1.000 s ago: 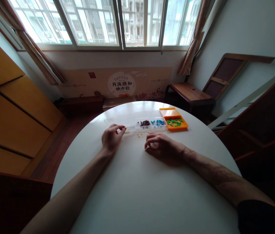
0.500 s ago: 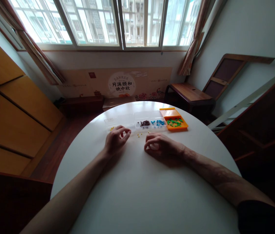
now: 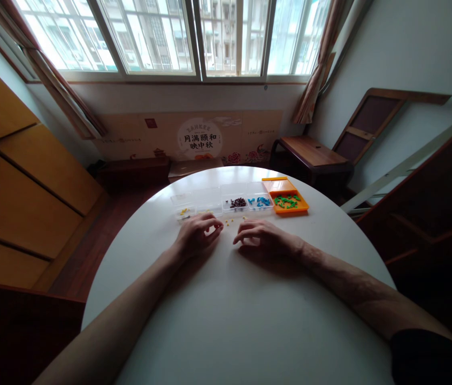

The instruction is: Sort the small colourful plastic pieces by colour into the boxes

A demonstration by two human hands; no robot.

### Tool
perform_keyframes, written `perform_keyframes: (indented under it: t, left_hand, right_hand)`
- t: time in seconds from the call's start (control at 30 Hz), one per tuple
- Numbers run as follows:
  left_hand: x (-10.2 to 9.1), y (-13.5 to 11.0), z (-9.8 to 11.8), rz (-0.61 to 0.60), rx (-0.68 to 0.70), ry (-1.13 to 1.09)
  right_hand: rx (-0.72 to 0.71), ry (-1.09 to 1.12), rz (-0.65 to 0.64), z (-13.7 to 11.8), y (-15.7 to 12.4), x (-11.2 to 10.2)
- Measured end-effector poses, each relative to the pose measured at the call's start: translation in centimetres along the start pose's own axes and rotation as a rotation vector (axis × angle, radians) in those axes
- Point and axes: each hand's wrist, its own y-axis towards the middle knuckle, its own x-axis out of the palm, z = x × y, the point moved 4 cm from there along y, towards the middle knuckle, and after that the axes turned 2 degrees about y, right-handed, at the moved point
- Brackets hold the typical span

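Observation:
My left hand (image 3: 199, 232) is beside the small yellow pieces (image 3: 229, 222) on the table. Its thumb and forefinger meet in a pinch, and whatever lies between the tips is too small to make out. To the right, my right hand (image 3: 263, 235) rests on the tabletop with loosely bent fingers apart and nothing visible in them. Behind the hands stand clear plastic boxes: one holds dark brown pieces (image 3: 237, 203), another blue pieces (image 3: 260, 202). Yellow pieces (image 3: 184, 212) lie in the leftmost box, partly hidden by my left hand.
An orange box (image 3: 306, 207) with its lid folded back holds green pieces (image 3: 287, 201), at the right end of the row. All of it stands on a round white table (image 3: 226, 321). Beyond its far edge are a wooden chair (image 3: 316, 149) and a printed board (image 3: 129, 133).
My left hand has moved right and nearer, away from the leftmost box towards the loose yellow pieces. The fingers of my right hand have loosened from a curled pinch.

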Motion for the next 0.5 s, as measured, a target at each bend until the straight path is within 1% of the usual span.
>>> perform_keyframes:
  t: [0.17, 0.27, 0.37, 0.5]
  left_hand:
    - [0.1, 0.0, -0.2, -0.006, 0.006, -0.009]
    - [0.0, 0.0, 0.0, -0.002, 0.010, -0.021]
    - [-0.2, 0.1, 0.8, 0.000, -0.005, -0.086]
    - [-0.1, 0.1, 2.4, -0.019, -0.017, -0.298]
  right_hand:
    - [-0.008, 0.011, -0.024, -0.2, 0.0, -0.1]
    - [-0.003, -0.001, -0.006, 0.2, 0.1, 0.2]
    - [0.004, -0.028, 0.079, 0.8, 0.1, 0.4]
    - [-0.004, -0.037, 0.208, 1.2, 0.1, 0.2]
